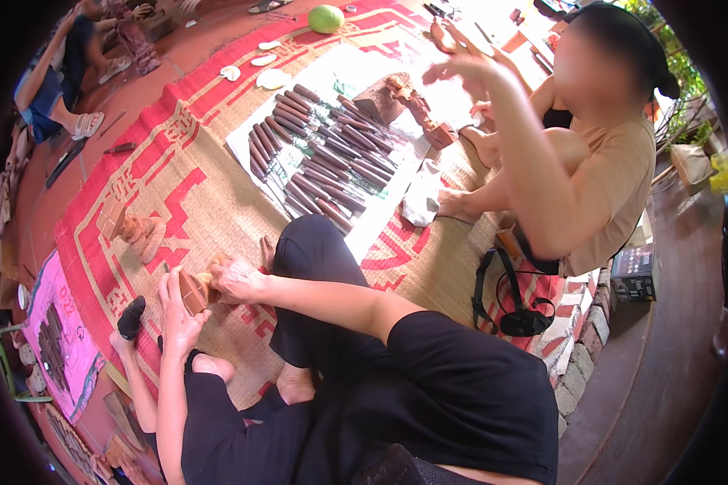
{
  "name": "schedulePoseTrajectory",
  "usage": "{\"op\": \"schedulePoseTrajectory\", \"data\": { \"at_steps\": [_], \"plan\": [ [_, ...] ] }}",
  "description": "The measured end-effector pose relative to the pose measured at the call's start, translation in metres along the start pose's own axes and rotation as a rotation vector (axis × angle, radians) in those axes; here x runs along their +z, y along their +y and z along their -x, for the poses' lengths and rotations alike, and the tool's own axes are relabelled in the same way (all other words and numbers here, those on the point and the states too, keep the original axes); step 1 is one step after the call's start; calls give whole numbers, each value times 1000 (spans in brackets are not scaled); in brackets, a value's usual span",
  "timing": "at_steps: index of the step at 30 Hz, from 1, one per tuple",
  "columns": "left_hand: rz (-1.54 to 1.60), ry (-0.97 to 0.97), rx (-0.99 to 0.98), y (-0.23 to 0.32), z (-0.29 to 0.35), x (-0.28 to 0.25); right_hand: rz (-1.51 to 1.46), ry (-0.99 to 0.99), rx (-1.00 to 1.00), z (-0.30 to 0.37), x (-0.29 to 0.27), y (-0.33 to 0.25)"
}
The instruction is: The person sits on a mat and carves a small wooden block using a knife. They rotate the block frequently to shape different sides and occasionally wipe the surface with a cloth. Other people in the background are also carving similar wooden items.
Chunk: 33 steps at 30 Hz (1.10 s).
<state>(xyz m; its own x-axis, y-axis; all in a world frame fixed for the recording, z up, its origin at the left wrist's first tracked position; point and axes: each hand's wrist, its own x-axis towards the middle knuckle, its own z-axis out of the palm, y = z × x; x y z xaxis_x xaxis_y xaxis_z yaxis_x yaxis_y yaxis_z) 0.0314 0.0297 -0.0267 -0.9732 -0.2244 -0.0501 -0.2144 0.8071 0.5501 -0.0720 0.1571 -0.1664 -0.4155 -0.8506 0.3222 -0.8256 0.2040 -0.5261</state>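
Note:
My left hand [178, 317] is closed around a reddish-brown wooden carving [192, 293] with a flat, block-like base turned toward me. At its far right end, my right hand [241, 280] has its fingers bent against a paler, yellowish part; they grip the same carving, though its far side is hidden. The carving is held above the woven mat, in front of my knees. Just beyond my left hand, a second carved wooden figure [141, 233] rests on the red-and-straw mat [218, 190].
Many dark-handled carving tools [323, 162] lie in rows on a white sheet [247, 145]. A larger carving [416, 101] sits behind them. On the right, a co-worker [598, 178] sits with an arm raised. A black strap [485, 291] and a pink cloth [77, 380] lie nearby.

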Motion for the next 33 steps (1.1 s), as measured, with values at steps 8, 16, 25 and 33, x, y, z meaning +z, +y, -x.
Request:
{"op": "schedulePoseTrajectory", "data": {
  "at_steps": [8,16,25,33],
  "plan": [
    [16,34,13,-8,1,2,66,142,126,-26,-13,-3],
    [19,17,7,-7,7,-2,-122,-61,-6,-5,-14,-2],
    [13,18,21,-8,2,0,-20,60,110,-33,-8,-4],
    [1,10,-2,-7,3,-1,-90,-52,67,-8,-24,-4]
  ]
}}
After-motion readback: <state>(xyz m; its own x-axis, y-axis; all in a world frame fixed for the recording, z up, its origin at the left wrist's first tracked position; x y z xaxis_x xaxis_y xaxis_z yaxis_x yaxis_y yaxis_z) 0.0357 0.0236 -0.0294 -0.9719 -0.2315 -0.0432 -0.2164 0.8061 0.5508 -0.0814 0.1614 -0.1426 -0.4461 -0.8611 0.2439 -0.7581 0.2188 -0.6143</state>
